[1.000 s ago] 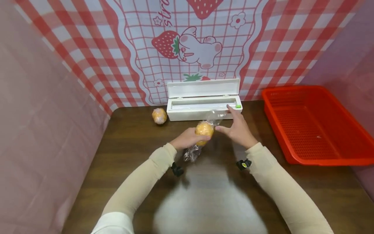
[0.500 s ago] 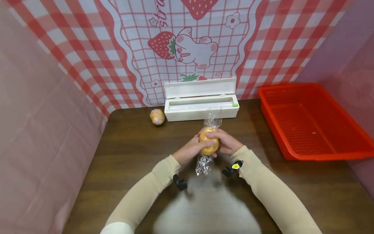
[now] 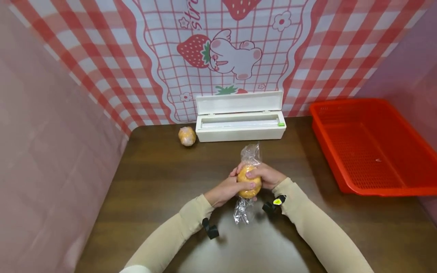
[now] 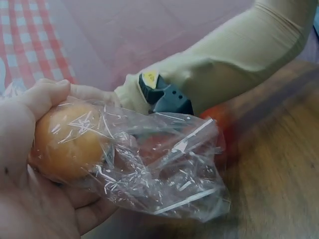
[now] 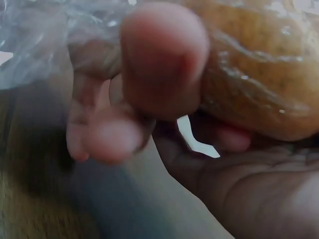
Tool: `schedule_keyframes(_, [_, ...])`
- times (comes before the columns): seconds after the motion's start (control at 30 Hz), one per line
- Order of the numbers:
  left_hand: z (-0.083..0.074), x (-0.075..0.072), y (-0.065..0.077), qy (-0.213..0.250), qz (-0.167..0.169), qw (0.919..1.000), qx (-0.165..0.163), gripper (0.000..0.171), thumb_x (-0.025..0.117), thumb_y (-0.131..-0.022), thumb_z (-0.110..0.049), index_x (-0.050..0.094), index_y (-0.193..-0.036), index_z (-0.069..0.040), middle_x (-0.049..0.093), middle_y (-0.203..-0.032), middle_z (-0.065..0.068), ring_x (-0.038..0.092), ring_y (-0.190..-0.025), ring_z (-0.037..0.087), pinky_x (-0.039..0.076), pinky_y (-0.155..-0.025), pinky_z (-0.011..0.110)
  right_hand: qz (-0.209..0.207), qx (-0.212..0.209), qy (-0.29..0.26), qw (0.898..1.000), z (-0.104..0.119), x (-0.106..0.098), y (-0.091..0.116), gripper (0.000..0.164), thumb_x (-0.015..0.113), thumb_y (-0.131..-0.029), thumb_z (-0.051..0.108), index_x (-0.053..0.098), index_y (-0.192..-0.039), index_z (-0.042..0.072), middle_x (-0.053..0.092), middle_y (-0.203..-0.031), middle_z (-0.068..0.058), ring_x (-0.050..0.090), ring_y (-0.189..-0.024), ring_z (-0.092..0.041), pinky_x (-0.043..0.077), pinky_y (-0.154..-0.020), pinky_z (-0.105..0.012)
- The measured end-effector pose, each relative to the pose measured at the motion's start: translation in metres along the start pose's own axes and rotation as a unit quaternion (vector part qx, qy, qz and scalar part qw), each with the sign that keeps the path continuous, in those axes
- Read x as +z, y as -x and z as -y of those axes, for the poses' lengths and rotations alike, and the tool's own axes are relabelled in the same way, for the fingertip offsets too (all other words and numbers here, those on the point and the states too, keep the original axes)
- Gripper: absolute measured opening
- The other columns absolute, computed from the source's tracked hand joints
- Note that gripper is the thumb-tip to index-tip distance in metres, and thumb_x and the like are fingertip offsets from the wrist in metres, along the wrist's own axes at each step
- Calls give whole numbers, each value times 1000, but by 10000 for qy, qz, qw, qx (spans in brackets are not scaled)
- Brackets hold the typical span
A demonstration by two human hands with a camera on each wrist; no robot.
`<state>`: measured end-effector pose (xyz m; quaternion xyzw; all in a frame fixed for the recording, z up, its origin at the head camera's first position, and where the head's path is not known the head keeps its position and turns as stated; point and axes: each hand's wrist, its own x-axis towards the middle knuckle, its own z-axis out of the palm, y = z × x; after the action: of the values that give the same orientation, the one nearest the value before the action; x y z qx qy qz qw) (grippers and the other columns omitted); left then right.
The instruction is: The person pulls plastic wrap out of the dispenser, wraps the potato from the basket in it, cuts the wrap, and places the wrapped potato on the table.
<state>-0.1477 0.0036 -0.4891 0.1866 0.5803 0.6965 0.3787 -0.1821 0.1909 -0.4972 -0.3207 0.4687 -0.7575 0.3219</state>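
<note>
A round orange-yellow item (image 3: 248, 193), loosely wrapped in clear cling film (image 3: 251, 153), is held between both hands above the table; its exact kind is unclear. The left hand (image 3: 223, 190) grips it from the left, thumb across its top. From the other side the right hand (image 3: 270, 176) grips it too, with its thumb on the upper part. Loose film sticks out at the far and near ends. In the left wrist view the film's tail (image 4: 164, 174) spreads away from the item. Close up in the right wrist view, film creases cover the item (image 5: 264, 74).
A white box (image 3: 240, 134) with a raised lid holds a roll and has a green slider. Left of it sits a similar wrapped ball (image 3: 187, 136). A red plastic basket (image 3: 327, 151) stands at the right on the brown table (image 3: 153, 170), before a strawberry-print cloth (image 3: 235, 60).
The right hand has come from the film's far end to grip the item beside the left hand. Both hands and the item have moved nearer the body, away from the white box.
</note>
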Motion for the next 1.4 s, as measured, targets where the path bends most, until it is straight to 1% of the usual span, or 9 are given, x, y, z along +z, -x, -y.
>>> schedule_keyframes(0.17, [2,4,7,87,-108,9999,44,31,62,-99,-14,54,-125,1,66,-100,10,70,-82,25,58,-83,38,-181,-21,994,9949,4,6,3,26,51,-91,-2,65,-113,4,65,-123,-16,60,-115,-31,50,-99,-38])
schedule_keyframes(0.33, [0,8,10,30,-92,9996,277,30,61,-99,-19,58,-119,3,67,-96,13,71,-79,21,58,-77,33,-308,-169,3028,9524,23,15,2,24,53,-94,1,71,-108,9,68,-120,-13,62,-112,-32,47,-99,-37])
schedule_keyframes(0.47, [-1,11,14,89,-205,9990,393,34,58,-100,-19,58,-120,8,65,-100,30,71,-78,20,57,-76,31,-406,-226,4146,9088,37,29,0,23,53,-98,3,72,-106,12,66,-123,-9,60,-116,-28,45,-102,-39])
schedule_keyframes(0.63, [-1,9,15,140,-473,9981,363,35,58,-100,-18,59,-121,10,61,-107,41,71,-77,18,58,-78,32,-321,-441,5740,8170,46,43,-2,26,45,-105,10,67,-117,6,58,-135,-12,54,-126,-30,43,-103,-52])
schedule_keyframes(0.7, [-1,7,14,174,-409,9983,379,34,58,-100,-17,59,-122,9,61,-107,40,71,-78,18,58,-79,33,-248,-537,6032,7954,46,44,-2,29,42,-107,12,64,-122,1,55,-141,-15,51,-130,-33,42,-103,-56])
schedule_keyframes(0.77, [0,3,13,275,-155,9984,463,34,56,-101,-17,57,-123,9,64,-106,36,71,-81,18,57,-82,32,-210,-637,6128,7874,46,43,-2,32,40,-107,13,63,-125,-1,52,-145,-17,48,-133,-35,39,-105,-57])
schedule_keyframes(0.97, [8,-4,16,897,669,9926,464,35,51,-101,-14,49,-130,7,69,-101,11,70,-93,19,53,-88,31,-476,-723,5896,8031,38,39,-4,30,39,-106,5,62,-124,-3,56,-141,-20,52,-129,-34,41,-105,-55])
schedule_keyframes(1.2, [16,1,17,1043,202,9937,363,34,50,-105,-20,52,-130,2,68,-101,10,69,-90,17,54,-85,30,-1004,-389,6421,7590,26,45,-1,28,44,-107,12,63,-126,5,63,-135,-9,58,-125,-28,44,-103,-52])
schedule_keyframes(1.4, [15,-2,20,999,351,9929,547,37,44,-107,-16,49,-133,10,70,-103,10,69,-94,19,54,-88,31,-728,-580,6741,7328,28,51,2,35,50,-100,19,65,-130,8,55,-146,-8,46,-136,-32,34,-104,-60])
